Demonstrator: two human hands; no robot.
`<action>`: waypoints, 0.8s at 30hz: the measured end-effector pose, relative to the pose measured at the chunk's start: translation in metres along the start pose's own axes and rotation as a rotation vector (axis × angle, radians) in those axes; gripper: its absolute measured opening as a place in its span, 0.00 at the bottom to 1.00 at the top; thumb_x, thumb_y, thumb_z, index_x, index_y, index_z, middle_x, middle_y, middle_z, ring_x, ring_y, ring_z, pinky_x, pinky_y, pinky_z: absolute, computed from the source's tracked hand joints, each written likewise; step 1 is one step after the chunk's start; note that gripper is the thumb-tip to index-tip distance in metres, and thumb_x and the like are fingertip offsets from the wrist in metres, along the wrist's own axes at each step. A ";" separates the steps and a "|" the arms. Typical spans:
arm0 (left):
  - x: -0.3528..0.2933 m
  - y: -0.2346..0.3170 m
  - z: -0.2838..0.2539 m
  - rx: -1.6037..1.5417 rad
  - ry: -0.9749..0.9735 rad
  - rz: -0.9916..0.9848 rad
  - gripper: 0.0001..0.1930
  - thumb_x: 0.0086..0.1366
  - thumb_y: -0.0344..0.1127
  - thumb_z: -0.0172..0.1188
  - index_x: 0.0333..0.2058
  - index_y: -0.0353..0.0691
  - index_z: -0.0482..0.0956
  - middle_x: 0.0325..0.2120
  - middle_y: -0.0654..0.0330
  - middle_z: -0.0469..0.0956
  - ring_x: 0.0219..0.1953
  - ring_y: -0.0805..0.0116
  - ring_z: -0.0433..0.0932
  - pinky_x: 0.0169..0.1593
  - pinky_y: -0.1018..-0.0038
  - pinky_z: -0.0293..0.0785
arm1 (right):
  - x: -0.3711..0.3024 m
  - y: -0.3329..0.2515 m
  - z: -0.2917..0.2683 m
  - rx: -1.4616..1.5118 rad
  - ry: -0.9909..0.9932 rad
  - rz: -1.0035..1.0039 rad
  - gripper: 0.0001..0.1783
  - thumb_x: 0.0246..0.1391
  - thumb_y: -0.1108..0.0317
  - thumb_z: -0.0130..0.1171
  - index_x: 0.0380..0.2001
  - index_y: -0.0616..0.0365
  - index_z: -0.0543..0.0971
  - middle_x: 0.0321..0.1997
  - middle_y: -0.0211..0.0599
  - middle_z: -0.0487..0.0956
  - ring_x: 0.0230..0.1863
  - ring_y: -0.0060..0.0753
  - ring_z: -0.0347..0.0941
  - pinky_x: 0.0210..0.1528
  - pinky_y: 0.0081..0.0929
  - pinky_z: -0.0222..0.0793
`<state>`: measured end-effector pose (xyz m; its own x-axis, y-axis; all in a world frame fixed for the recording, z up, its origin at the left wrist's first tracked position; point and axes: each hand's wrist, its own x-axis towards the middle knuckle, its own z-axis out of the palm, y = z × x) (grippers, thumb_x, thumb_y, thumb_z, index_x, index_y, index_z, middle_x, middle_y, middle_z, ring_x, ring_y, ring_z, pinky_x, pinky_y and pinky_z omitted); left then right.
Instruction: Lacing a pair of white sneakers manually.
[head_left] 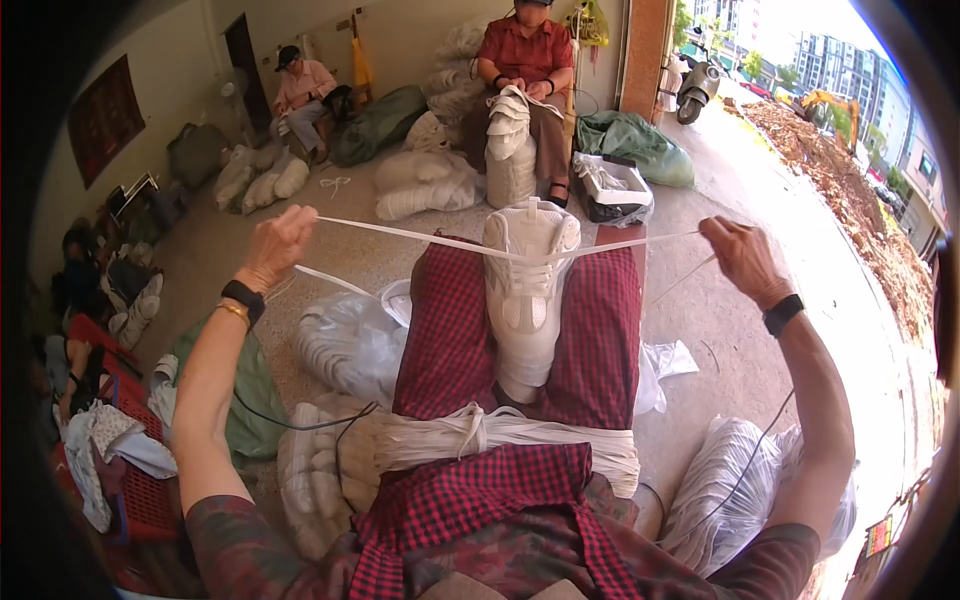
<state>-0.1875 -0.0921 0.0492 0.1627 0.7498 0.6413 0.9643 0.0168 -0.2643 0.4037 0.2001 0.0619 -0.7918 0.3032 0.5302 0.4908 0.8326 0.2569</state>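
Between my knees stands a white shoe upper [528, 290], toe toward me, on top of a stack of similar pale pieces [522, 375]. A white shoelace [400, 233] runs through its eyelets and is stretched out to both sides. My left hand [283, 243], raised to the left, is closed on one stretch of the lace, and a loose tail hangs below it. Out to the right, my right hand [742, 258] is closed on the other stretch, its tail slanting down. Across my lap, over a red-and-black checked cloth, lies a tied bundle of white laces [500, 437].
Bagged stacks of uppers sit at my left [350, 340] and right [730, 490]. A red crate [150, 490] holds cloths at far left. Ahead, a person in a red shirt [525, 60] handles uppers; another person [302, 95] sits farther back. An open box [612, 190] stands beyond my knees.
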 end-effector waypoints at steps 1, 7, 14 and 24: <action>-0.010 -0.018 -0.014 0.039 0.013 -0.037 0.07 0.69 0.36 0.52 0.42 0.45 0.75 0.35 0.54 0.76 0.35 0.46 0.78 0.35 0.56 0.76 | -0.011 0.019 -0.015 -0.030 0.009 0.082 0.05 0.58 0.75 0.52 0.38 0.58 0.70 0.31 0.44 0.77 0.32 0.51 0.77 0.33 0.42 0.73; -0.047 -0.099 -0.125 0.324 0.057 -0.259 0.11 0.72 0.35 0.48 0.48 0.38 0.74 0.44 0.48 0.78 0.45 0.42 0.77 0.44 0.56 0.75 | -0.096 0.135 -0.112 -0.486 0.175 0.328 0.07 0.65 0.72 0.50 0.45 0.57 0.73 0.39 0.48 0.82 0.36 0.53 0.79 0.32 0.42 0.73; -0.097 -0.176 -0.200 0.591 0.197 -0.446 0.13 0.74 0.37 0.46 0.51 0.40 0.73 0.49 0.51 0.75 0.52 0.45 0.74 0.51 0.58 0.74 | -0.146 0.181 -0.179 -0.991 0.277 0.394 0.14 0.66 0.70 0.48 0.52 0.55 0.75 0.49 0.42 0.79 0.48 0.49 0.74 0.48 0.43 0.72; -0.043 -0.047 -0.103 -0.146 0.913 -0.659 0.14 0.73 0.36 0.51 0.49 0.39 0.83 0.27 0.65 0.77 0.31 0.75 0.76 0.36 0.78 0.72 | -0.058 0.005 -0.034 0.694 0.745 0.573 0.14 0.65 0.64 0.58 0.48 0.60 0.83 0.38 0.34 0.84 0.39 0.23 0.80 0.34 0.22 0.73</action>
<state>-0.2180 -0.1933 0.1079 -0.3519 -0.1400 0.9255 0.9238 0.1077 0.3675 0.4645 0.1711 0.0595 0.0033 0.5611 0.8277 0.2204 0.8070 -0.5479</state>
